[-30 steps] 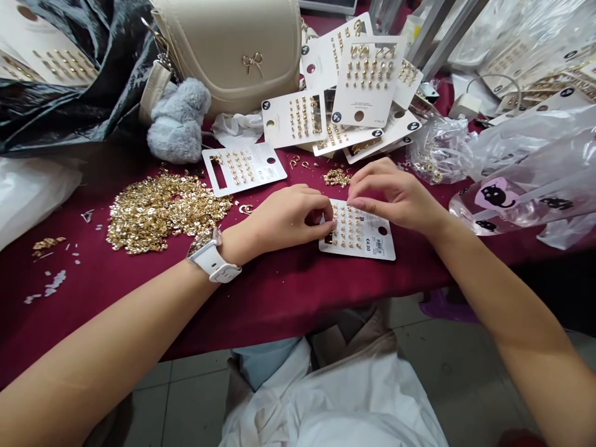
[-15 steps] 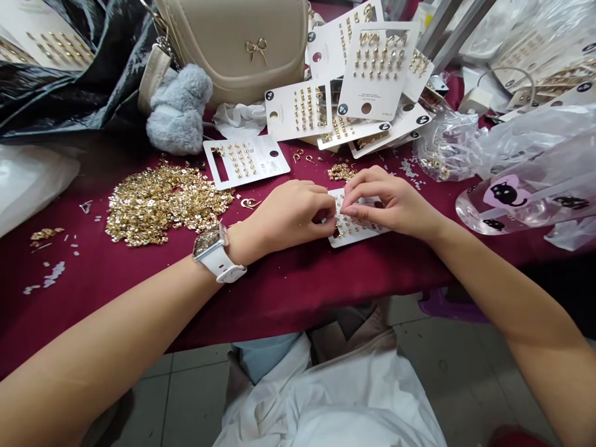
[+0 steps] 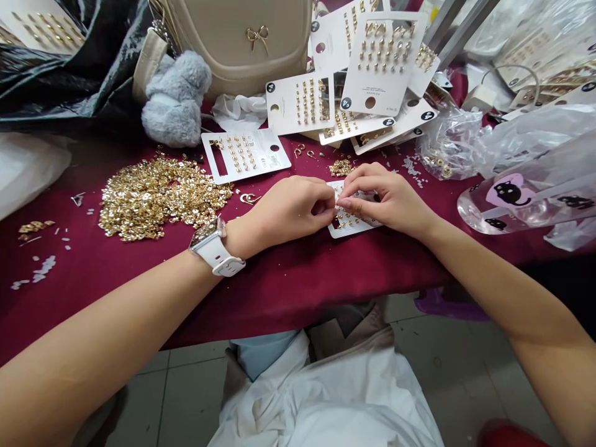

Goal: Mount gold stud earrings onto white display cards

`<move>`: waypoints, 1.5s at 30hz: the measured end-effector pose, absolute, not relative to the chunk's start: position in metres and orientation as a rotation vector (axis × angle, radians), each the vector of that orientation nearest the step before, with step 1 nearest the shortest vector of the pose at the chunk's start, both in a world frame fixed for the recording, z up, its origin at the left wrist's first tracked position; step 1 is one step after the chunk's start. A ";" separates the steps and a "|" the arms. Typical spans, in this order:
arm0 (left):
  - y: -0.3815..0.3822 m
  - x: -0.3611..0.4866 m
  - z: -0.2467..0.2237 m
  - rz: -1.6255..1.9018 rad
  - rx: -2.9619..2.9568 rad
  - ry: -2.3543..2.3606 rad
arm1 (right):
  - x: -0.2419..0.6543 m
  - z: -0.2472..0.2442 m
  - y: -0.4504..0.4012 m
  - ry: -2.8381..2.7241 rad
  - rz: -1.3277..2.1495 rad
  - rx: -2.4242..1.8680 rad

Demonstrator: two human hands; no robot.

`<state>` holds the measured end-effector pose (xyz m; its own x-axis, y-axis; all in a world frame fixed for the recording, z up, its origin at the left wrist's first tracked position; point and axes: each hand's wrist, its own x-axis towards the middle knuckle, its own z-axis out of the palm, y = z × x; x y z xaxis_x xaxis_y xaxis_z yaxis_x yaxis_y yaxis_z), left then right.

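A white earring card [image 3: 347, 228] with rows of small gold studs lies near the table's front edge, partly covered by my hands. My left hand [image 3: 295, 208], with a white-strapped watch [image 3: 216, 248] on its wrist, is closed at the card's left side, its fingers curled. My right hand [image 3: 384, 197] reaches over the card from the right, thumb and index finger pinched close to the left fingertips. Whatever sits between the fingertips is too small or hidden to name. Just behind the card is a little heap of gold pieces [image 3: 341, 167].
A large pile of gold earring backs [image 3: 162, 195] spreads left of my hands, beside another earring card [image 3: 254, 155]. Stacked earring cards [image 3: 382, 87], a beige handbag [image 3: 237, 49] and a grey plush charm [image 3: 177, 102] stand behind. Clear plastic bags [image 3: 526, 186] lie right.
The view has shifted slightly. My right hand has moved a little left, and its fingertips now meet those of my left hand over the card's left part.
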<state>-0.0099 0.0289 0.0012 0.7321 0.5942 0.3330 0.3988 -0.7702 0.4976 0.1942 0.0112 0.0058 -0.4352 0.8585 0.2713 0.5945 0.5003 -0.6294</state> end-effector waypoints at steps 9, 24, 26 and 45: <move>0.030 -0.010 0.002 0.654 2.522 0.737 | 0.195 0.008 0.011 -2.250 0.518 -1.197; 0.030 -0.009 0.001 0.641 2.512 0.766 | 0.194 0.008 0.009 -2.301 0.366 -1.128; 0.030 -0.009 0.001 0.642 2.519 0.772 | 0.194 0.009 0.008 -2.315 0.348 -1.125; 0.030 -0.008 -0.001 0.685 2.565 0.789 | 0.194 0.011 0.014 -2.300 0.488 -1.055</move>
